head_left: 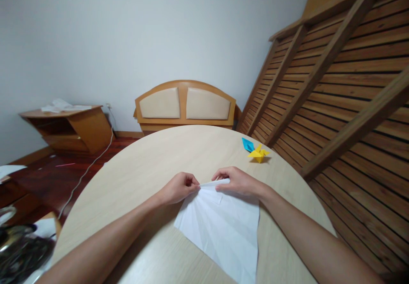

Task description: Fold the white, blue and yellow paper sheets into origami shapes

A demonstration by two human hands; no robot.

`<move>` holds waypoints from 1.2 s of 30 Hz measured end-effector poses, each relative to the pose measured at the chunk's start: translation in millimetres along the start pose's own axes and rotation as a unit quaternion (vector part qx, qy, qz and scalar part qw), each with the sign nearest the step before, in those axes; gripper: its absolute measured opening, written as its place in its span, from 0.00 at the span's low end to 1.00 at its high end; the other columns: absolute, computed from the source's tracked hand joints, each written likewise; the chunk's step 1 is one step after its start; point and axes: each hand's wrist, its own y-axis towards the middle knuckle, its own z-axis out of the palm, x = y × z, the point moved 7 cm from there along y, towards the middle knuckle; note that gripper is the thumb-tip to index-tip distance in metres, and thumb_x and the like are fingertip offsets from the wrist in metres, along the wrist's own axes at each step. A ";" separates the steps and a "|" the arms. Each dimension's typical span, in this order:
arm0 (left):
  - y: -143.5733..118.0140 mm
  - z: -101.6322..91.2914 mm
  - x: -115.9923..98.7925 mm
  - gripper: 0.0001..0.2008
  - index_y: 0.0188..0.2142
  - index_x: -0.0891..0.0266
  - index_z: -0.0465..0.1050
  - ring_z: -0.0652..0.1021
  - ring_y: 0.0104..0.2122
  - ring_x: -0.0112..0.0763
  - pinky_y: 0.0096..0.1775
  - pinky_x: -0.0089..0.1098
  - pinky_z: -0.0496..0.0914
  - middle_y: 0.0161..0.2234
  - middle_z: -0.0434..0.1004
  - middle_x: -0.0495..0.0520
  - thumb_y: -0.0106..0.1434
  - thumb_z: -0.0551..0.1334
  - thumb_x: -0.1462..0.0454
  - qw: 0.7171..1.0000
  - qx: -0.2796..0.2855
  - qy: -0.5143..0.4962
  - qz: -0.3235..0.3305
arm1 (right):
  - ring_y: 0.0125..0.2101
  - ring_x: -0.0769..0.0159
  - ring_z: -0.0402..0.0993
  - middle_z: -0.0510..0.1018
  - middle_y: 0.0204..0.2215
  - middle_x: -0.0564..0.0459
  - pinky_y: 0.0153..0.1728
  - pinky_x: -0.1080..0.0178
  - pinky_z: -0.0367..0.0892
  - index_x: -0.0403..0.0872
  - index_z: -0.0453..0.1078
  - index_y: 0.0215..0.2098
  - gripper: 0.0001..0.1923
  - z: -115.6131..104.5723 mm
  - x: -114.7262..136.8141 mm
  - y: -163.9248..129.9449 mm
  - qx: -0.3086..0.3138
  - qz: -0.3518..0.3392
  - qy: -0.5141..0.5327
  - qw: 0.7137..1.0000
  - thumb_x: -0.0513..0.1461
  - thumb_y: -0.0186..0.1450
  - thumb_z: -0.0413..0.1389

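Note:
A white sheet of paper [223, 228] lies creased on the round light-wood table [143, 177], its far edge folded into a narrow strip. My left hand [179, 188] pinches that folded edge at its left end. My right hand [238, 181] presses and pinches the same edge just to the right. Both hands almost touch over the fold. A yellow folded paper figure [258, 153] and a blue one [247, 144] sit at the table's far right edge, well beyond my right hand.
A slatted wooden bed frame [335, 83] leans against the wall on the right. A padded headboard [185, 105] stands behind the table. A low wooden cabinet [70, 126] with a cable sits at the left. Dark clutter [19, 250] lies at the lower left.

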 end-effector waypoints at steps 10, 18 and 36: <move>-1.2 0.3 -1.7 0.13 0.32 0.65 0.77 0.71 0.25 0.28 0.27 0.27 0.61 0.26 0.75 0.53 0.58 0.63 0.56 1.000 0.005 0.021 0.016 | 0.33 0.63 0.75 0.81 0.32 0.53 0.35 0.65 0.66 0.45 0.77 0.35 0.07 -1.6 2.6 0.1 -0.005 -0.025 -0.057 0.998 0.38 0.58 0.63; -3.1 -4.0 -11.7 0.06 0.31 0.64 0.74 0.71 0.26 0.28 0.29 0.28 0.62 0.28 0.75 0.52 0.55 0.61 0.64 0.999 -0.017 -0.011 0.044 | 0.36 0.64 0.77 0.82 0.37 0.52 0.38 0.66 0.66 0.48 0.75 0.38 0.13 9.5 20.7 -4.1 0.011 -0.083 -0.170 0.982 0.30 0.58 0.55; 2.2 -7.0 -6.0 0.07 0.32 0.65 0.73 0.73 0.27 0.29 0.29 0.27 0.63 0.29 0.74 0.52 0.51 0.62 0.66 0.996 -0.055 -0.066 0.031 | 0.33 0.64 0.71 0.78 0.35 0.51 0.34 0.65 0.60 0.47 0.71 0.37 0.08 22.9 33.8 -10.0 0.040 -0.057 -0.188 0.980 0.43 0.65 0.58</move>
